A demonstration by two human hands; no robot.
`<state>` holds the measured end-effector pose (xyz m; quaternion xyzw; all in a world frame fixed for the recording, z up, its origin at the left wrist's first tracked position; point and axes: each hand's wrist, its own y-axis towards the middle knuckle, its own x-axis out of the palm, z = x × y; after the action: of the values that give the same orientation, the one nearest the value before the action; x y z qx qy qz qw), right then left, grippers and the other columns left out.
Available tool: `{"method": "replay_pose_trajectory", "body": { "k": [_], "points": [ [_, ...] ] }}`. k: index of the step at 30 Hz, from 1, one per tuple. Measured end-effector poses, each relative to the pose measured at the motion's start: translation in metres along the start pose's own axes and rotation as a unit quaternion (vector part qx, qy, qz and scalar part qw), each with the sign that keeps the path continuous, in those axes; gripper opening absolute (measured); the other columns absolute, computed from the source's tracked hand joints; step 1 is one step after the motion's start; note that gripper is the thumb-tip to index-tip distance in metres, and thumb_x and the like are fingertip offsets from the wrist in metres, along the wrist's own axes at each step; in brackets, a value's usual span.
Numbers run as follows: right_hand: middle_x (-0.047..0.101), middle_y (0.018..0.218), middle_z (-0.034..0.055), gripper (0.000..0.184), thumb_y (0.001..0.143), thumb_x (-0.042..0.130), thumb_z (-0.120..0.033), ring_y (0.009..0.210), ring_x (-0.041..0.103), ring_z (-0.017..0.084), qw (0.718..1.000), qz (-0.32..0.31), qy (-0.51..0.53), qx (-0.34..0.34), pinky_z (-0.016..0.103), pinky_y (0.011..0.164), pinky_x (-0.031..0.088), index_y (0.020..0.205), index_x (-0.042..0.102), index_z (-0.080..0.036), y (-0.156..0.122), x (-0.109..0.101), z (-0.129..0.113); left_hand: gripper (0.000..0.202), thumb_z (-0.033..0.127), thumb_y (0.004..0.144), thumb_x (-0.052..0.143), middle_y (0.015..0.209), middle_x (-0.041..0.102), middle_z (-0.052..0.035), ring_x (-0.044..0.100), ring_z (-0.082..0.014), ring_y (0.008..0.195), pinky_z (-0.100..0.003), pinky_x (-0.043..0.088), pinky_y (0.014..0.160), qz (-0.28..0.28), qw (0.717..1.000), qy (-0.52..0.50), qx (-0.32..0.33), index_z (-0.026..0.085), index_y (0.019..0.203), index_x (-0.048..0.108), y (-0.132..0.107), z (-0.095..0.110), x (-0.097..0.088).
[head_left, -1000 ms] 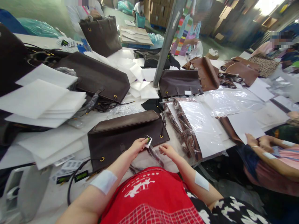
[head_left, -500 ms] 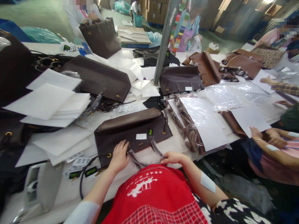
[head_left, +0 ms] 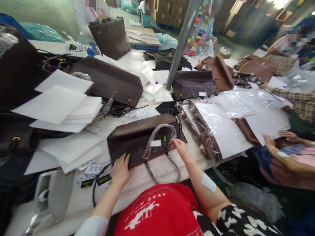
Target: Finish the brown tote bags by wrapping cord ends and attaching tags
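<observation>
A dark brown leather handbag (head_left: 133,147) lies flat in front of me, with a small white label (head_left: 156,143) and a black-and-green tag (head_left: 164,139) on it. One plastic-wrapped handle (head_left: 149,144) arches up over its front; a second wrapped handle (head_left: 150,173) hangs down onto the table. My left hand (head_left: 121,168) rests on the bag's lower left part, fingers stretched out. At the right end of the raised handle, my right hand (head_left: 179,148) is closed, its fingertips pinching there.
White foam sheets (head_left: 49,105) are piled at left, above a grey tape dispenser (head_left: 52,193). A metal post (head_left: 180,42) rises beyond the bag. Plastic-wrapped bags (head_left: 216,127) lie at right, beside a co-worker's hands (head_left: 269,141). More brown bags (head_left: 108,78) lie behind.
The near handle has swung up from the table side onto the bag's front, with my right hand moving up along with it. My left hand has shifted slightly down on the bag.
</observation>
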<state>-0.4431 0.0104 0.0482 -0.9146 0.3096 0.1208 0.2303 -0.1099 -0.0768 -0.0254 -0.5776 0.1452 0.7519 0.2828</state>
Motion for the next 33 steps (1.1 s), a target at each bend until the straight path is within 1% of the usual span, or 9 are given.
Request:
{"method": "replay_pose_trajectory", "body": {
  "k": [3,9,14,17,20,23,27,31,33],
  "points": [
    [0.070,0.089,0.0094,0.040,0.084,0.050,-0.052,0.082,0.063,0.022,0.977,0.028,-0.192,-0.092,0.035,0.077,0.051,0.090,0.068,-0.017,-0.033,0.003,0.033,0.067,0.033,0.077,0.059,0.141,0.046,-0.0188,0.044,-0.0315,0.128,-0.045,0.030,0.110,-0.008,1.000,-0.024,0.008,0.009,0.137,0.042,0.002,-0.008,0.001],
    [0.056,0.126,0.0186,0.051,0.083,0.053,-0.045,0.118,0.050,0.030,0.894,0.045,-0.407,-0.181,0.048,0.099,0.042,0.123,0.056,-0.013,-0.077,0.022,0.101,0.060,0.031,0.080,0.059,0.141,0.048,-0.0195,0.048,-0.0304,0.127,-0.041,0.036,0.107,-0.084,0.995,-0.046,0.028,0.008,0.134,0.047,0.012,-0.023,-0.004],
    [0.052,0.131,0.0193,0.053,0.088,0.047,-0.040,0.122,0.045,0.032,0.843,0.084,-0.493,-0.200,0.051,0.102,0.038,0.133,0.046,-0.011,-0.083,0.045,0.134,0.055,0.058,0.089,0.034,0.104,0.072,-0.0128,0.067,-0.0277,0.093,-0.036,0.048,0.081,-0.164,0.981,-0.097,0.033,0.020,0.112,0.066,0.058,-0.054,-0.026],
    [0.055,0.125,0.0194,0.051,0.088,0.047,-0.038,0.118,0.047,0.032,0.826,0.126,-0.504,-0.218,0.050,0.100,0.040,0.130,0.047,-0.010,-0.079,0.052,0.142,0.063,0.066,0.086,0.029,0.090,0.074,-0.0105,0.067,-0.0252,0.082,-0.031,0.046,0.069,-0.216,0.966,-0.131,0.048,0.021,0.092,0.073,0.090,-0.073,-0.039],
    [0.056,0.123,0.0194,0.049,0.087,0.047,-0.039,0.116,0.049,0.033,0.812,0.153,-0.516,-0.225,0.051,0.098,0.042,0.129,0.047,-0.012,-0.075,0.054,0.145,0.064,0.070,0.082,0.032,0.090,0.075,-0.0094,0.067,-0.0224,0.077,-0.028,0.044,0.067,-0.233,0.958,-0.162,0.050,0.021,0.092,0.073,0.107,-0.083,-0.043],
    [0.056,0.123,0.0194,0.050,0.088,0.047,-0.041,0.116,0.050,0.032,0.804,0.165,-0.516,-0.244,0.050,0.097,0.043,0.129,0.047,-0.013,-0.074,0.053,0.149,0.062,0.070,0.081,0.034,0.093,0.075,-0.0074,0.067,-0.0217,0.081,-0.027,0.044,0.069,-0.206,0.962,-0.171,0.057,0.024,0.096,0.073,0.103,-0.082,-0.038],
    [0.058,0.122,0.0175,0.046,0.089,0.045,-0.038,0.115,0.052,0.030,0.793,0.159,-0.520,-0.273,0.046,0.098,0.044,0.126,0.050,-0.013,-0.076,0.050,0.157,0.058,0.064,0.084,0.032,0.092,0.074,-0.0088,0.067,-0.0256,0.083,-0.031,0.045,0.070,-0.120,0.987,-0.095,0.047,0.024,0.094,0.072,0.069,-0.066,-0.015],
    [0.060,0.121,0.0154,0.043,0.088,0.045,-0.035,0.111,0.055,0.027,0.791,0.159,-0.523,-0.276,0.040,0.095,0.045,0.124,0.053,-0.012,-0.080,0.048,0.165,0.040,0.046,0.085,0.043,0.093,0.072,-0.0125,0.067,-0.0293,0.085,-0.036,0.047,0.073,-0.007,0.999,-0.013,0.039,0.019,0.102,0.067,0.027,-0.042,0.016],
    [0.061,0.120,0.0144,0.041,0.086,0.046,-0.033,0.110,0.056,0.027,0.791,0.169,-0.517,-0.280,0.038,0.095,0.044,0.121,0.056,-0.013,-0.083,0.048,0.166,0.032,0.034,0.085,0.047,0.096,0.071,-0.0152,0.067,-0.0300,0.088,-0.037,0.048,0.074,0.044,0.998,-0.002,0.046,0.015,0.101,0.066,0.009,-0.029,0.018]
  ]
}}
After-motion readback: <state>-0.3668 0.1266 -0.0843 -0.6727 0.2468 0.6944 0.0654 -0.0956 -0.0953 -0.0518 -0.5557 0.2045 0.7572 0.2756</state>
